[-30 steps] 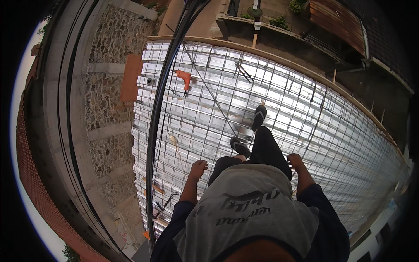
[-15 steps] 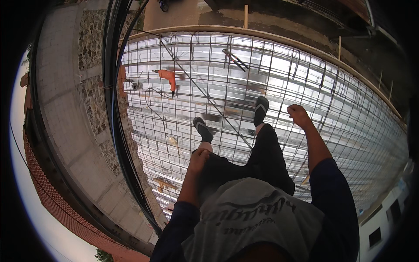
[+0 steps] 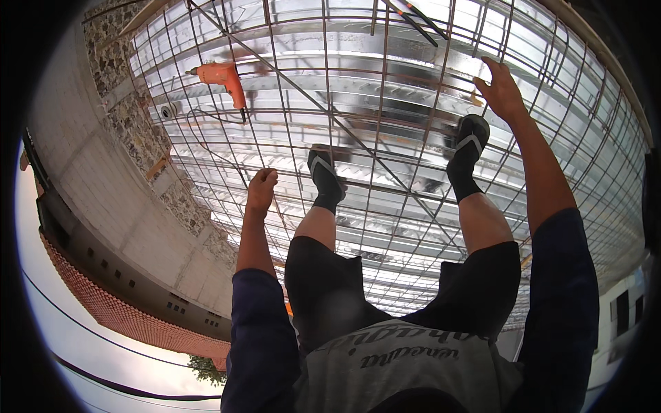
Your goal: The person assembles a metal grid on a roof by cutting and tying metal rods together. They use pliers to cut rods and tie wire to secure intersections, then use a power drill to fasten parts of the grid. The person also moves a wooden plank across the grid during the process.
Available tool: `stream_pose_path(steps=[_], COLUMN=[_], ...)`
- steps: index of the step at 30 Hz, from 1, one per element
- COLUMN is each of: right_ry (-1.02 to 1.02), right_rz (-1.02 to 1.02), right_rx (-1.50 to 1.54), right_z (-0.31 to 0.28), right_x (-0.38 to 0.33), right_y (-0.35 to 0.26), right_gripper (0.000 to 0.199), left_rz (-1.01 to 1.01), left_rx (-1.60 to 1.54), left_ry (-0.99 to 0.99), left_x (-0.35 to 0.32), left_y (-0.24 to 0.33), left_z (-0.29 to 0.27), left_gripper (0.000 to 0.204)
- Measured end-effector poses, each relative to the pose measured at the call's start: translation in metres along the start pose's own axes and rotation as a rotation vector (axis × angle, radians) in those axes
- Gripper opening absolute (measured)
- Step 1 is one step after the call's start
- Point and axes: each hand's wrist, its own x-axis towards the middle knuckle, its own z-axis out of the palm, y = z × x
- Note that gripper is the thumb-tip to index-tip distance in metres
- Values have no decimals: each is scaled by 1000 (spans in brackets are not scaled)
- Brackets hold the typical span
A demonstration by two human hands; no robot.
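Observation:
My left hand point(image 3: 261, 189) is raised over the steel bar mesh point(image 3: 330, 110) with its fingers curled in; no object shows in it. Ahead on the right, my right hand point(image 3: 502, 91) reaches out over the mesh, fingers apart and holding nothing. Nearest to it is a long-handled hand tool point(image 3: 421, 24) with dark and orange parts, its far end cut off by the top rim. An orange power drill point(image 3: 224, 77) lies on the mesh ahead of my left hand. Its dark cord point(image 3: 206, 115) trails back toward me.
My feet in dark sandals stand wide apart on the mesh, which lies over shiny ribbed metal sheets point(image 3: 292, 48). A small round coil point(image 3: 166, 111) rests near the left edge, beside a stone wall point(image 3: 134, 141). One long bar point(image 3: 292, 81) crosses diagonally.
My left hand has come off my leg and risen forward. My right hand has opened from a fist and reached forward. My legs have bent and spread; the drill and hand tool look closer.

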Motion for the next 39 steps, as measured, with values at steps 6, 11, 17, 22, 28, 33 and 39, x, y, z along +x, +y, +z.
stream_pose_path(steps=[6,11,17,22,28,33,39], right_ry=[381,367,325,219,-38,-133,-247], right_rz=[-160,21,-60,-100,235,335,293], right_rx=[-366,-417,-524,-504,-71,517,557], right_z=[93,126,130,112,123,157,170], right_x=[102,127,151,169,144,76,10], right_y=[-74,-106,-77,-73,-168,-221,-286], right_gripper=[76,68,60,44,29,30,53], left_rz=[48,339,482,412,626,462,360], left_rx=[67,55,151,468,662,323,58], left_ry=[223,520,514,499,294,184,141], left_x=[154,254,345,392,465,438,373], left_y=[-27,-12,-29,-78,-123,-104,-60], left_z=[-42,-83,-104,-131,-136,-128,-124], left_gripper=[66,92,101,82,73,76,79])
